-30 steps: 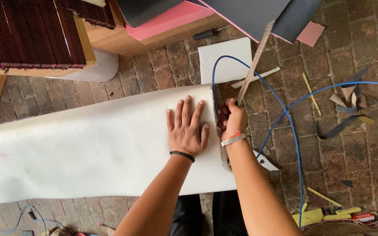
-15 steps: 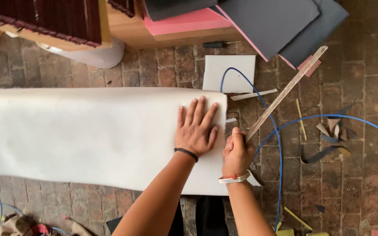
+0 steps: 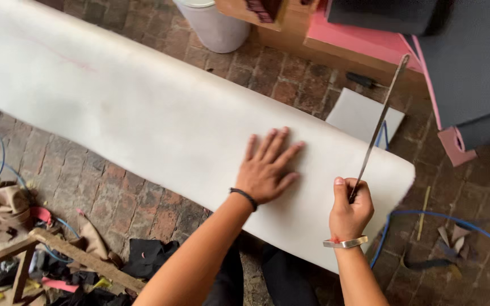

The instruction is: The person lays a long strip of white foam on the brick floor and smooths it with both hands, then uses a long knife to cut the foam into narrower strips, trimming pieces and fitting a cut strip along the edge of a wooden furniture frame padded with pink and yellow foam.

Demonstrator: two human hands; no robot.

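Head view showed our left hand (image 3: 267, 170) pressed flat, fingers spread, on the long white foam sheet (image 3: 143, 124) across the brick floor (image 3: 114, 192). Just beside it, our right hand (image 3: 349, 211) clamped a thin metal strip (image 3: 378, 127) slanting up-right over the sheet's end.

The right hand (image 3: 350, 212) has raised the metal strip (image 3: 378, 127) upright.

Brick floor (image 3: 160, 198) | white bucket (image 3: 216, 25) top centre | pink board (image 3: 358, 42) beside grey sheets (image 3: 472, 62) | blue cable (image 3: 460, 221) near my right | fabric scraps (image 3: 7, 209), wooden strip (image 3: 80, 258) lower left
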